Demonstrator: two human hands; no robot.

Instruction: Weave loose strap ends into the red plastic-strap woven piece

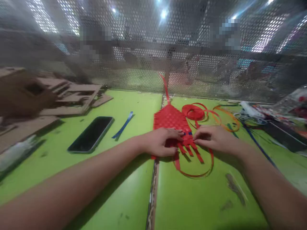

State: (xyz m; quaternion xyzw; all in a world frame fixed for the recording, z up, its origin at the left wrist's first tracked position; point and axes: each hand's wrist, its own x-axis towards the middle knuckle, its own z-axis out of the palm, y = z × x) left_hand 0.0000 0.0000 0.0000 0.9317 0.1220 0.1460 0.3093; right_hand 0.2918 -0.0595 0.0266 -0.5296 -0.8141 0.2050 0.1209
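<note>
A flat piece woven from red strips (170,116) lies on the green table, its top tapering to a point with one long strip (166,88) standing up from it. Short bits of blue strip (190,133) show in the weave near its lower right part. My left hand (160,142) rests palm down across the lower part of the weave, fingers spread over it. At the weave's right edge, my right hand (212,137) has thumb and fingertips pinched together; what is between them is hidden. Loose red strip ends (198,155) stick out below, beside a red strip loop (195,176).
A red strip roll (193,112) lies behind my right hand, near an orange strip (231,116). To the left are a phone (92,134), a loose blue strip (123,124) and cardboard pieces (72,95). Clutter (283,127) lies right. A perforated metal panel (144,64) stands behind.
</note>
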